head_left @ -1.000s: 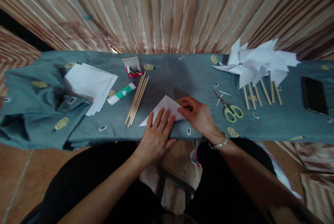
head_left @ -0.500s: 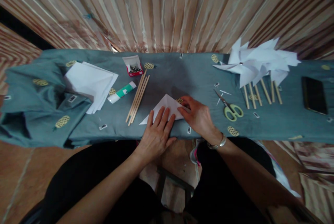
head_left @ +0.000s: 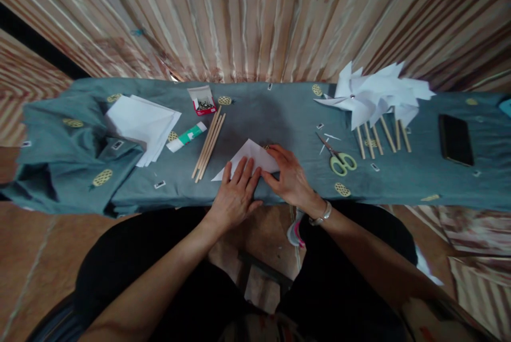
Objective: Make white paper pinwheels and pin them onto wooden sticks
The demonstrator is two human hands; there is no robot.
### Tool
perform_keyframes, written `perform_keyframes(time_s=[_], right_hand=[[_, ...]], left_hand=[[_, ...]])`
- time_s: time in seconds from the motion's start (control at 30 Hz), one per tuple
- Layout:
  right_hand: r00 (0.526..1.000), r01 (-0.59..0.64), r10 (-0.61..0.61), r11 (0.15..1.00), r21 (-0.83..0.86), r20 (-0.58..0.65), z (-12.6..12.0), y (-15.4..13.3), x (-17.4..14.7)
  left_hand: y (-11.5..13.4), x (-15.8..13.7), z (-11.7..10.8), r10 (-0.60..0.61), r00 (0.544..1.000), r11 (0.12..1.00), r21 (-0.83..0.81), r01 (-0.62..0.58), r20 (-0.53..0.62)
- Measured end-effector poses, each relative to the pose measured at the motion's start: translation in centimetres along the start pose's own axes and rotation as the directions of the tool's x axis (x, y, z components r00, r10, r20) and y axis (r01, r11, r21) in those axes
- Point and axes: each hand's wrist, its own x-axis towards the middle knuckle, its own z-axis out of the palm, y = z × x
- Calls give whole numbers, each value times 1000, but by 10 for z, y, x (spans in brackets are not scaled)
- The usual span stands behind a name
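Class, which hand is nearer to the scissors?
Right. The right hand is just left of the scissors; the left hand, on the folded paper, is farther left.

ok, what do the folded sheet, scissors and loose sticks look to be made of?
Folded sheet: matte white paper, by its crisp point and thin edges.
Scissors: blades probably metal, being slim and grey; handles likely pale green plastic, finish unclear.
Loose sticks: likely bare wood, by the pale tan colour.
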Motion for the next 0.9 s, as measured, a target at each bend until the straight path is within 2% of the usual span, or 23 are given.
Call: perform_keyframes(time_s=[0.23, 0.4, 0.67, 0.9], right_hand=[[998, -53, 53, 998, -26, -21, 7, -2, 2], [995, -85, 82, 995, -52, -62, -2, 17, -5], [992, -82, 77, 996, -46, -99, -20, 42, -19], [992, -69, 67, 997, -24, -104, -24, 47, -24]], left_hand=[[3, 3, -6, -22, 999, 1000, 3, 21, 40], [-2, -9, -9, -23, 999, 1000, -6, 23, 38], [-19, -57, -3, -123, 988, 991, -61, 117, -98], [-18, -67, 0, -170, 977, 985, -56, 164, -132]])
